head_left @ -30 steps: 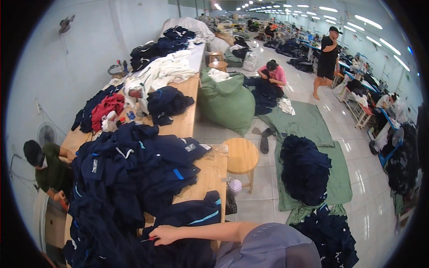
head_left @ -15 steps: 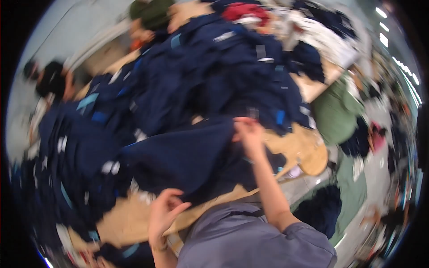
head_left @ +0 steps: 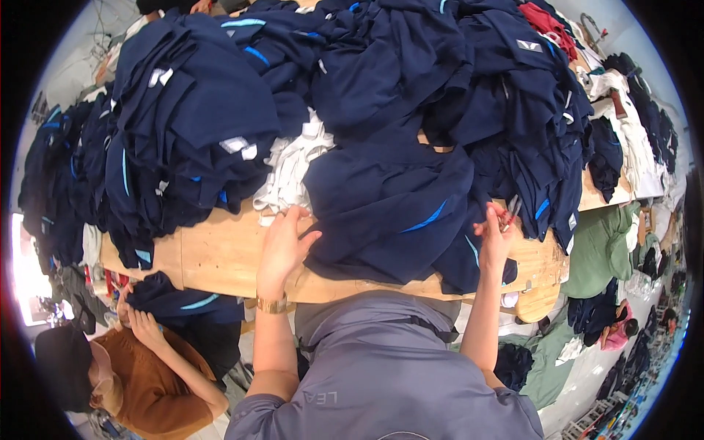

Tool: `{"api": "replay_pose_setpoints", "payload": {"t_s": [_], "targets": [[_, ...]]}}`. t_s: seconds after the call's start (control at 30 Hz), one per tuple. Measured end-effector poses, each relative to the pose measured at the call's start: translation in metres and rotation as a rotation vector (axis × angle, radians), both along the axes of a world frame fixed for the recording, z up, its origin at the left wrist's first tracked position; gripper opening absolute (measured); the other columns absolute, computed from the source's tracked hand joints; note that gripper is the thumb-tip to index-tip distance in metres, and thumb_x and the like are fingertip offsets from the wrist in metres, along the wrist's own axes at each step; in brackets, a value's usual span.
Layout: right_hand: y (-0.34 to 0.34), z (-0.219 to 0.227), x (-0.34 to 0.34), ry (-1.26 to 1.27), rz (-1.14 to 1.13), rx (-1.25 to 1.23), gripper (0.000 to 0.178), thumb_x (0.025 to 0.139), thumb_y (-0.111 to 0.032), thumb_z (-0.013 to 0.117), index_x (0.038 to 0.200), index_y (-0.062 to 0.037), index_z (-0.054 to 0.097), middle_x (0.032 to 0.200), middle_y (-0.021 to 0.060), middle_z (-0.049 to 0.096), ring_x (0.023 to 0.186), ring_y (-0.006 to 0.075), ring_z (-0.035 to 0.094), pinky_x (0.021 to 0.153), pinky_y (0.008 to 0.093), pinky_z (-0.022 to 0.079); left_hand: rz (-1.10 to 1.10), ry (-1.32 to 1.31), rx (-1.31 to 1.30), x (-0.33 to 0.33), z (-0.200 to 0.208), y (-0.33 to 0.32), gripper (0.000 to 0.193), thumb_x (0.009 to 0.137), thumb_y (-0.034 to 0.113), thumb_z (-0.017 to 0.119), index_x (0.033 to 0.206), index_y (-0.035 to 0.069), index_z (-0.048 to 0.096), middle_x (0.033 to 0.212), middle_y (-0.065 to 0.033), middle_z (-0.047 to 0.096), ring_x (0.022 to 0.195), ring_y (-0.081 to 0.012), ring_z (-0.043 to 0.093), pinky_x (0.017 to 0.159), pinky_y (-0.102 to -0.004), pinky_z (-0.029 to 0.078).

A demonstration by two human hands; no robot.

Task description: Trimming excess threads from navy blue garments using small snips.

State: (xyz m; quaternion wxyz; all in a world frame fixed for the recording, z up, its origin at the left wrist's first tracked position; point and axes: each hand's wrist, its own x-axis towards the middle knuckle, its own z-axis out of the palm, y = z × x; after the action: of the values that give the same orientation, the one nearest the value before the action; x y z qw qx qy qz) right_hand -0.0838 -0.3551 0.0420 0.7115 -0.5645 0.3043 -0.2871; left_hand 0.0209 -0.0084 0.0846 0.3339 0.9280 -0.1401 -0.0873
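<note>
A navy garment point(head_left: 389, 213) with a bright blue stripe lies loosely bunched on the wooden table in front of me. At its left edge is my left hand point(head_left: 287, 242), thumb and fingers apart, holding nothing. Just beyond those fingertips sits a heap of white fabric strips point(head_left: 290, 165). My right hand point(head_left: 495, 226) is closed at the garment's right side, around a small pair of thread snips point(head_left: 511, 211) with metal blades and a touch of red. The blades point up and away from me.
Piles of navy garments stand at the left point(head_left: 191, 110) and across the far side. Bare wooden tabletop point(head_left: 213, 253) runs along the near edge. A co-worker in a brown top point(head_left: 158, 381) handles navy cloth at lower left. A green sack point(head_left: 601, 246) stands on the right.
The garment has dropped from my raised right hand and lies flatter on the table. My right hand has moved right and nearer. The view has turned, bringing the co-worker at left into sight.
</note>
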Motion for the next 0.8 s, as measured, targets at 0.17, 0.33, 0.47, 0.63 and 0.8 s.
{"api": "replay_pose_setpoints", "payload": {"t_s": [0.17,0.33,0.47,0.63,0.8], "targets": [[0.064,0.021,0.023,0.118,0.354,-0.090,0.014,0.085,-0.011,0.062,0.094,0.0000,0.061,0.062,0.0003,0.056,0.048,0.0066,0.051,0.050,0.0203,0.042,-0.083,0.045,0.158,-0.005,-0.044,0.018,0.033,0.070,0.019,0.072,0.096,0.004,0.059,0.085,-0.0183,0.059,0.088,-0.0344,0.057,0.076,-0.0417,0.046],[0.111,0.010,0.030,0.182,0.607,-0.109,0.017,0.084,-0.009,0.062,0.099,-0.0010,0.060,0.054,-0.0045,0.047,0.046,0.0035,0.046,0.044,0.0190,0.037,0.143,0.279,-0.382,0.003,-0.048,0.016,0.021,0.082,0.016,0.064,0.094,0.000,0.059,0.088,-0.0153,0.061,0.081,-0.0230,0.060,0.074,-0.0318,0.046],[0.117,0.008,0.036,0.164,0.625,-0.094,0.019,0.084,-0.009,0.062,0.101,0.0001,0.059,0.052,-0.0057,0.043,0.046,0.0030,0.044,0.045,0.0188,0.035,0.668,0.138,-0.850,0.022,-0.031,0.000,0.019,0.086,0.017,0.060,0.091,-0.001,0.058,0.089,-0.0114,0.062,0.080,-0.0140,0.059,0.073,-0.0273,0.046],[0.113,0.006,0.029,0.176,0.588,-0.113,0.019,0.085,-0.008,0.061,0.100,0.0016,0.058,0.055,-0.0039,0.048,0.048,0.0045,0.047,0.048,0.0183,0.035,0.457,-0.144,-0.537,0.017,-0.033,0.004,0.017,0.088,0.018,0.059,0.091,0.002,0.058,0.076,-0.0005,0.058,0.069,-0.0056,0.052,0.064,-0.0195,0.042],[0.120,-0.004,0.019,0.189,0.597,-0.165,0.016,0.085,-0.008,0.060,0.098,0.0009,0.060,0.055,-0.0056,0.044,0.048,0.0028,0.045,0.047,0.0182,0.037,0.420,0.128,-0.371,-0.010,-0.058,-0.008,0.024,0.085,0.023,0.061,0.087,-0.001,0.058,0.072,-0.0071,0.062,0.067,-0.0119,0.057,0.063,-0.0255,0.045]]}}
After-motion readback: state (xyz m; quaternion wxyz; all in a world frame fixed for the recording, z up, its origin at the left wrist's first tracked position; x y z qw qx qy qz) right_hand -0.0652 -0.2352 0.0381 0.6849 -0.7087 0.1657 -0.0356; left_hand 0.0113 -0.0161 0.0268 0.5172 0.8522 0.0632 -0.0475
